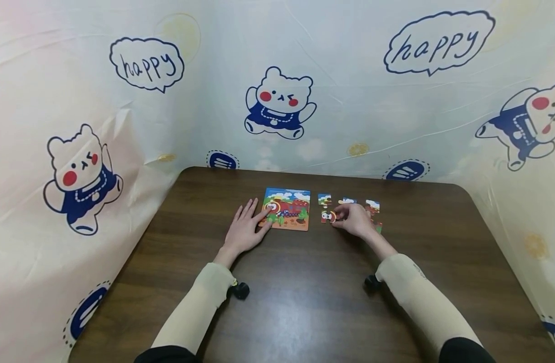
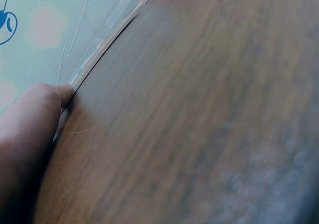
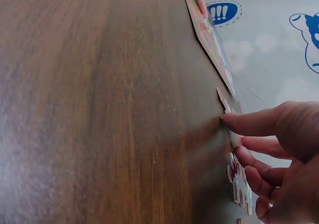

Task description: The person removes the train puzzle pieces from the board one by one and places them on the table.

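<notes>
The counter (image 1: 300, 302) is dark brown and wood-grained, with rounded far corners. Toward its far edge lies a flat, brightly printed board (image 1: 288, 209); just right of that sit small printed pieces (image 1: 324, 199), some partly hidden.

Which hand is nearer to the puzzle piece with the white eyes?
Right. The right hand is at the right side of that puzzle piece, touching it; the left hand is farther off, resting on the left of the picture board.

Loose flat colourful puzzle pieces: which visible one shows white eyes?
The red and white piece at the right hand's fingertips; other visible pieces show none.
</notes>
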Available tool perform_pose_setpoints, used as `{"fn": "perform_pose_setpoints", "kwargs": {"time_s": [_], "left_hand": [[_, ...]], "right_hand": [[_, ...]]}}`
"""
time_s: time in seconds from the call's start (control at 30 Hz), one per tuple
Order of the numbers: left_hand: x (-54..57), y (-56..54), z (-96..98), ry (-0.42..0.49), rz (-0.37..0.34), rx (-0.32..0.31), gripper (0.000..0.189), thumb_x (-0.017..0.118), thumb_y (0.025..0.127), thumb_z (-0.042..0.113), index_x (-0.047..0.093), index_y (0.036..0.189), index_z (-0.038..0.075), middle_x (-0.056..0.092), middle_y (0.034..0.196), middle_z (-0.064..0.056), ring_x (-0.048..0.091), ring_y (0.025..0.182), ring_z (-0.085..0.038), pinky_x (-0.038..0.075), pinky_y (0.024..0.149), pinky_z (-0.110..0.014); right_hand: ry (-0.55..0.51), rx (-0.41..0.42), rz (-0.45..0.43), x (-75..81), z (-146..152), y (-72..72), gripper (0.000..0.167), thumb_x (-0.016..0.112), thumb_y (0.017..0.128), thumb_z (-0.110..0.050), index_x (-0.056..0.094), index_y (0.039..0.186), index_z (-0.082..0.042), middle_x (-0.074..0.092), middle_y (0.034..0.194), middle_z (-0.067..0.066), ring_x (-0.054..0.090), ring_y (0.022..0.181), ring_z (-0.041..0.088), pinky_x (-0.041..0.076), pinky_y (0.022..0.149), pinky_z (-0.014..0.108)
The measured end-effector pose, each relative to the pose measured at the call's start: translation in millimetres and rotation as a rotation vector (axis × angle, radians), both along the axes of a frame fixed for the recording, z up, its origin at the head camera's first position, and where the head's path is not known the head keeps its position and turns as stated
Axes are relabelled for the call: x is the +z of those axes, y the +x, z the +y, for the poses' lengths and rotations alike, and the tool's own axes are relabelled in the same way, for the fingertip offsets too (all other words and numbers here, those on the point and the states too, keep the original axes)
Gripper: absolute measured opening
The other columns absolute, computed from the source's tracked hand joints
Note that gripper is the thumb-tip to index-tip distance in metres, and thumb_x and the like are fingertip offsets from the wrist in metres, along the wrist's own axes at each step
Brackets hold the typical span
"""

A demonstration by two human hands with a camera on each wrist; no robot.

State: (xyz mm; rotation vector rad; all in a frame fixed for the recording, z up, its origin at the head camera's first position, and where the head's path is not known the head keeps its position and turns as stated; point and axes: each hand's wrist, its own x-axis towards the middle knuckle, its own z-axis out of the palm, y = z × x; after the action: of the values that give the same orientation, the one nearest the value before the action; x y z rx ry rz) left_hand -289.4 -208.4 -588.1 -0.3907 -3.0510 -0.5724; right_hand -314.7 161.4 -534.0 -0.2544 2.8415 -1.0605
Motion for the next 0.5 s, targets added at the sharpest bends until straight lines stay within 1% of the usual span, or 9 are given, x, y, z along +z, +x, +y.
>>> {"fn": "perform_pose_setpoints", "kwargs": {"time_s": [0.17, 0.27, 0.33, 0.4, 0.5], "left_hand": [[-1.0, -0.5, -0.4, -0.012, -0.011, 0.0, 0.068, 0.042, 0.111, 0.069, 0.037, 0.172, 0.039, 0.017, 0.186, -0.011, 0.01, 0.176, -0.031, 0.007, 0.143, -0.057], [-1.2, -0.9, -0.5, -0.017, -0.011, 0.003, 0.069, 0.041, 0.111, 0.07, 0.037, 0.172, 0.039, 0.016, 0.187, -0.011, 0.01, 0.176, -0.031, 0.007, 0.143, -0.056], [-0.7, -0.7, -0.3, -0.019, -0.01, 0.006, 0.068, 0.042, 0.111, 0.069, 0.037, 0.172, 0.039, 0.016, 0.187, -0.011, 0.01, 0.176, -0.031, 0.007, 0.143, -0.056], [0.5, 0.2, 0.1, -0.019, -0.007, 0.006, 0.068, 0.042, 0.111, 0.068, 0.037, 0.172, 0.038, 0.016, 0.187, -0.011, 0.011, 0.175, -0.032, 0.007, 0.143, -0.057], [3.1, 1.9, 1.3, -0.001, -0.007, 0.006, 0.068, 0.044, 0.111, 0.067, 0.038, 0.172, 0.037, 0.018, 0.186, -0.012, 0.012, 0.175, -0.033, 0.007, 0.143, -0.057]], "right_hand": [[0.001, -0.007, 0.026, 2.3, -1.7, 3.7, 0.041, 0.09, 0.092, -0.014, 0.077, 0.128, -0.001, 0.078, 0.104, 0.016, 0.072, 0.108, 0.036, 0.032, 0.109, 0.063], [-0.01, 0.002, 0.054, 5.1, -8.6, 6.1, 0.04, 0.088, 0.093, -0.015, 0.077, 0.129, 0.0, 0.078, 0.105, 0.016, 0.071, 0.105, 0.036, 0.033, 0.108, 0.063], [-0.022, 0.021, 0.077, 6.8, -15.6, 7.5, 0.041, 0.087, 0.095, -0.016, 0.076, 0.13, 0.001, 0.078, 0.106, 0.017, 0.071, 0.102, 0.035, 0.037, 0.106, 0.061], [-0.041, 0.042, 0.09, 8.4, -23.4, 9.2, 0.042, 0.086, 0.096, -0.016, 0.075, 0.133, 0.002, 0.078, 0.109, 0.017, 0.07, 0.101, 0.034, 0.044, 0.104, 0.058], [-0.062, 0.095, 0.096, 9.1, -34.8, 10.7, 0.045, 0.085, 0.098, -0.015, 0.072, 0.137, 0.003, 0.08, 0.117, 0.019, 0.073, 0.106, 0.034, 0.057, 0.101, 0.054]]}}
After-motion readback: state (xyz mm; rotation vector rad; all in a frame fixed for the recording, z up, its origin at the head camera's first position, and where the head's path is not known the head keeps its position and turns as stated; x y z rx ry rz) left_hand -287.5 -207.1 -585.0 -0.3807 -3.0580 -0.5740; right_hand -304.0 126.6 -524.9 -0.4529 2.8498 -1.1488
